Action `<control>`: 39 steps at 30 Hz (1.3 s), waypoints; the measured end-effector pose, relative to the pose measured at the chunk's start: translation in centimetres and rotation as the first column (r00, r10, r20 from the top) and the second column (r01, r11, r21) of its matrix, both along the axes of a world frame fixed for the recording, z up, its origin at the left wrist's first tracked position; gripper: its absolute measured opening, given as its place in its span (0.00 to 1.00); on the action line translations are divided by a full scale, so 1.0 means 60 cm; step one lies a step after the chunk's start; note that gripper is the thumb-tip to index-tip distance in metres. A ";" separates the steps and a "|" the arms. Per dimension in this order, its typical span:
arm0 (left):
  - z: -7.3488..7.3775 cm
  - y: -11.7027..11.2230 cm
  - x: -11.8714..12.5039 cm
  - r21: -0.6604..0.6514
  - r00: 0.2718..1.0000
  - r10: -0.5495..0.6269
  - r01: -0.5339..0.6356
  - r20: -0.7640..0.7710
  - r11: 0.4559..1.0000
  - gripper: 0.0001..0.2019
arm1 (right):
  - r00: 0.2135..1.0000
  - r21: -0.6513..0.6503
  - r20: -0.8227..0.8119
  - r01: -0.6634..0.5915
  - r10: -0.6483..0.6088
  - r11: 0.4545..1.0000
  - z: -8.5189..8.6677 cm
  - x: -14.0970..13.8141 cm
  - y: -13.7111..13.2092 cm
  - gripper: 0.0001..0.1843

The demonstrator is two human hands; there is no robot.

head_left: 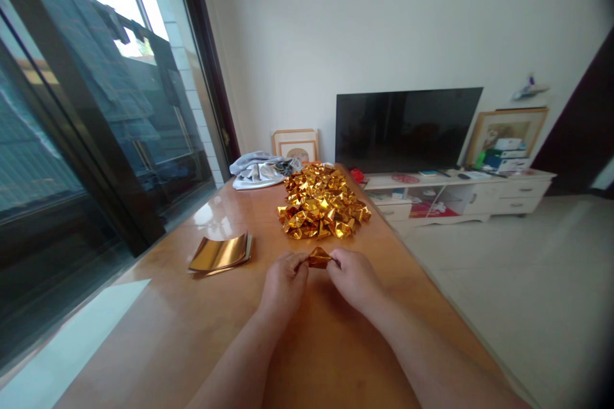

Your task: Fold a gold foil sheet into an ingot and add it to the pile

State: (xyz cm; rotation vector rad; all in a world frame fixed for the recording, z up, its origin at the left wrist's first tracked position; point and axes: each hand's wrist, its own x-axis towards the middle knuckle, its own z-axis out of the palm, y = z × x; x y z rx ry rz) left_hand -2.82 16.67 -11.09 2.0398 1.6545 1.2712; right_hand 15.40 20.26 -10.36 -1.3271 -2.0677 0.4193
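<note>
A small folded piece of gold foil paper (pixel 319 259) is pinched between both hands just above the wooden table (pixel 158 332). My left hand (pixel 284 284) grips its left end with closed fingers. My right hand (pixel 354 278) grips its right end the same way. Just beyond the hands lies a heap of several folded gold foil pieces (pixel 322 201). A stack of flat gold foil sheets (pixel 220 253) rests on the table to the left of my left hand.
Crumpled grey cloth (pixel 256 171) lies at the table's far end. Dark glass sliding doors (pixel 86 140) run along the left. A black television (pixel 407 129) stands on a white low cabinet (pixel 460 198) with picture frames (pixel 508 134). Pale floor (pixel 518 281) spreads right.
</note>
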 end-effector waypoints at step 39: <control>-0.003 0.006 -0.006 -0.098 0.992 0.047 -0.035 0.121 0.995 0.14 | 0.996 -0.025 0.062 -0.064 0.065 0.998 0.005 -0.007 -0.008 0.10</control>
